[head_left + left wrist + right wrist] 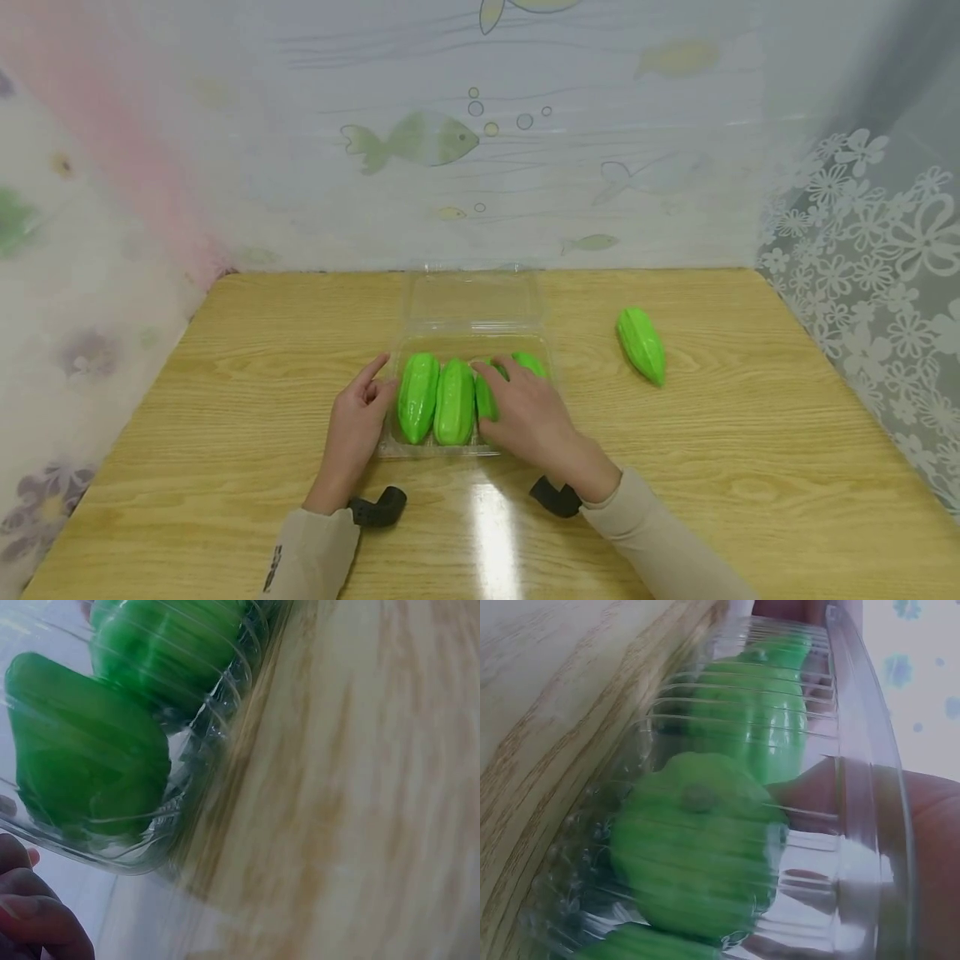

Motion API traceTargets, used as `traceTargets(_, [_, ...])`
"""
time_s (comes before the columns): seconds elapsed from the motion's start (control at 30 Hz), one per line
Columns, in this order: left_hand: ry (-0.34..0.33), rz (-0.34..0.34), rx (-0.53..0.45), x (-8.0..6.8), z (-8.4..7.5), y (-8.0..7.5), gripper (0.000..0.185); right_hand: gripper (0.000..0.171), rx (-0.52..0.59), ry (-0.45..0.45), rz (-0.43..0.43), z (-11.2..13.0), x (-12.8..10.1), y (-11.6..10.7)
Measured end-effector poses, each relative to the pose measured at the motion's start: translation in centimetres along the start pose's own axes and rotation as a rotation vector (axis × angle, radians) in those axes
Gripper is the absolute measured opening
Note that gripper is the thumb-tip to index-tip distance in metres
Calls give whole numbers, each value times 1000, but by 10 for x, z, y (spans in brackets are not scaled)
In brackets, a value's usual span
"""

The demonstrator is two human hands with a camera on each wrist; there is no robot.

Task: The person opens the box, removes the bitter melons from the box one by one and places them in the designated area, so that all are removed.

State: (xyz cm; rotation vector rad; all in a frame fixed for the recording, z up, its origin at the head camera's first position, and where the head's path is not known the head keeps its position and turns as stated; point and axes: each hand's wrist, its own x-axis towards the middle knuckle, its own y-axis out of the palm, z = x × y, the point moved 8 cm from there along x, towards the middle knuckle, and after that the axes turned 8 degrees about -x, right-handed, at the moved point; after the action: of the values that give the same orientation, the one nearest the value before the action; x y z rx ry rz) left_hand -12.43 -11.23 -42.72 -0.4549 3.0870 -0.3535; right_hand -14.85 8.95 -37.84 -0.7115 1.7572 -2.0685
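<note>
On the counter (225,350) I see my left grip (358,417) flat against the clear tray (390,446), my right grip (525,412) spread over the green gourds (437,400).

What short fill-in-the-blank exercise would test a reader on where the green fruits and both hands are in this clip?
1. The clear plastic box stands with its lid ____.
2. One green fruit lies on the wooden table, ____ the box.
3. The right hand rests on the fruits ____ the box.
4. The left hand touches the box's ____ side.

Missing words: open; outside; inside; left
</note>
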Motion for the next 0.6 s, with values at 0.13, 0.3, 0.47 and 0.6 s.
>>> traceTargets(0.13, [-2, 3, -10, 0, 1, 0, 47, 67, 72, 20, 22, -4, 1, 2])
traceTargets(0.3, [0, 5, -16, 1, 1, 1, 45, 69, 168, 52, 61, -11, 3, 2])
traceTargets(0.47, [-4, -6, -6, 1, 3, 0, 45, 70, 274, 84, 72, -17, 4, 3])
traceTargets(0.6, [-4, -21, 9, 1, 4, -3, 44, 70, 352, 115, 62, -21, 6, 5])
